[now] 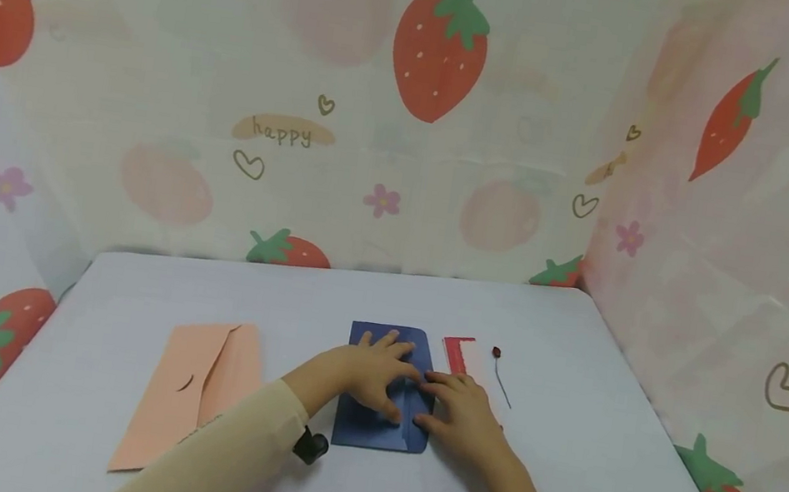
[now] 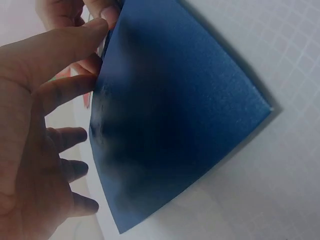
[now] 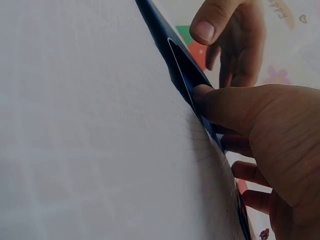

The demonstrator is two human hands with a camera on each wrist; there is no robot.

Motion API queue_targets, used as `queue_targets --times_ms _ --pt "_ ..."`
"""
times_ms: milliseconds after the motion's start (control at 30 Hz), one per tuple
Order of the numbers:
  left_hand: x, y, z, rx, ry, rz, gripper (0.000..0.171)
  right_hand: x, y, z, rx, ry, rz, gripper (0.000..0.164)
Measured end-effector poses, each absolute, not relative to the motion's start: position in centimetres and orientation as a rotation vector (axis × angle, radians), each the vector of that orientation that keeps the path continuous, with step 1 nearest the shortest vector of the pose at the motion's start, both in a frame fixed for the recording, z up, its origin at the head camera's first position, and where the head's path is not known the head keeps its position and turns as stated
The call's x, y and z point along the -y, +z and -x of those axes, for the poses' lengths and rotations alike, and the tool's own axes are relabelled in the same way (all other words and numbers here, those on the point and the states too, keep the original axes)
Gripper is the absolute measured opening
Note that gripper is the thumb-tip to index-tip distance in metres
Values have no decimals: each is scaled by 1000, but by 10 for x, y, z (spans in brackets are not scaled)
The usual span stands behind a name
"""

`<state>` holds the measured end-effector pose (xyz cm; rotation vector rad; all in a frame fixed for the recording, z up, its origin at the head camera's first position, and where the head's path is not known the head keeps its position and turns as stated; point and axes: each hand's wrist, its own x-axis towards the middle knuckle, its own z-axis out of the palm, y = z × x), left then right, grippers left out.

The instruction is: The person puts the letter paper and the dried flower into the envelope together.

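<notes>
A dark blue paper envelope [image 1: 360, 435] lies flat in the middle of the table, its rounded flap edge on the right. My left hand [image 1: 376, 374] rests over it with fingers spread, the thumb and index fingertip at the flap edge in the left wrist view. At that right edge, my right hand [image 1: 464, 420] holds the flap. Its thumb [image 3: 212, 100] reaches into the gap between the paper layers in the right wrist view, while the other fingers sit at the far side of the edge. A thin white line shows inside the gap.
To the left lies a larger peach envelope [image 1: 169, 366], partly behind my left sleeve [image 1: 237, 451]. A red and white paper piece [image 1: 457, 354] lies just beyond my right hand, beside a thin-stemmed dried flower [image 1: 497, 354]. Strawberry-print cloth [image 1: 401, 197] hangs round the white table [image 1: 312, 293].
</notes>
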<state>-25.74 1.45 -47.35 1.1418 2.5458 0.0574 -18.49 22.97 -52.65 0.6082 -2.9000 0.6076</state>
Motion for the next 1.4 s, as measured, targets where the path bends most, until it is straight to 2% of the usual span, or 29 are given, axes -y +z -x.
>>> queue_targets --times_ms 300,1000,1400 --pt "-16 -472 260 -2577 -21 -1105 71 -229 -527 185 2914 588 -591 50" --pt "-9 -464 264 -2491 170 -1035 57 -230 -528 186 2916 645 -583 48" --pt "9 -477 270 -2451 428 -1109 65 -230 -529 187 2900 637 -597 48"
